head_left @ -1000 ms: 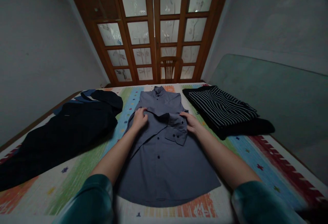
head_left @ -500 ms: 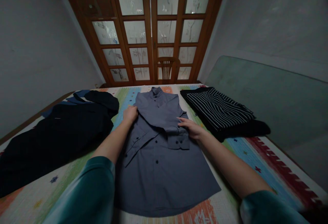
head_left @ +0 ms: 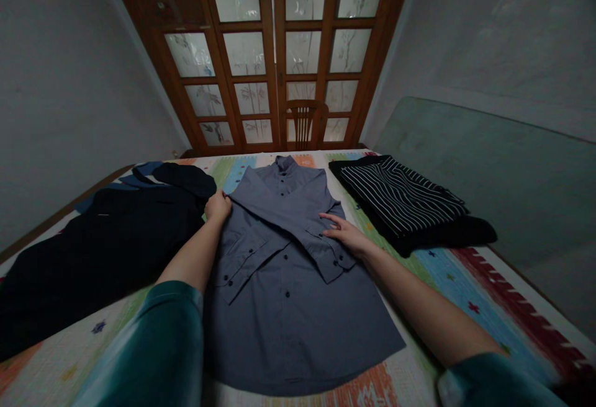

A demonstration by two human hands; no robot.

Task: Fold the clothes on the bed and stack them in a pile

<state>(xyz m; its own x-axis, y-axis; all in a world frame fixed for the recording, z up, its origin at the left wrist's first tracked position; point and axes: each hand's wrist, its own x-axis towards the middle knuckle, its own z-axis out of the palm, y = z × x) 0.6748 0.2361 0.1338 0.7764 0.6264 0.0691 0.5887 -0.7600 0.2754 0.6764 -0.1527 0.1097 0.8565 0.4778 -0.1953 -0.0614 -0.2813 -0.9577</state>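
A grey-blue button-up shirt lies front up on the bed, collar at the far end, its sleeves folded across the front. At its left edge my left hand is closed on the upper part of a sleeve, pulling the cloth out to a point. My right hand rests with fingers spread on the same sleeve near its cuff, at the shirt's right side. The other sleeve's buttoned cuff lies at the lower left of the front.
Dark clothes are heaped on the left. A black-and-white striped garment lies on black cloth at the right. Beneath them is a colourful patterned bedspread. A wooden chair and glass-paned doors stand beyond; a pale green board borders the right.
My left hand has moved left, drawing the sleeve's upper edge outward. The cuff under my right hand has turned and slid slightly down and right. My right hand has barely moved.
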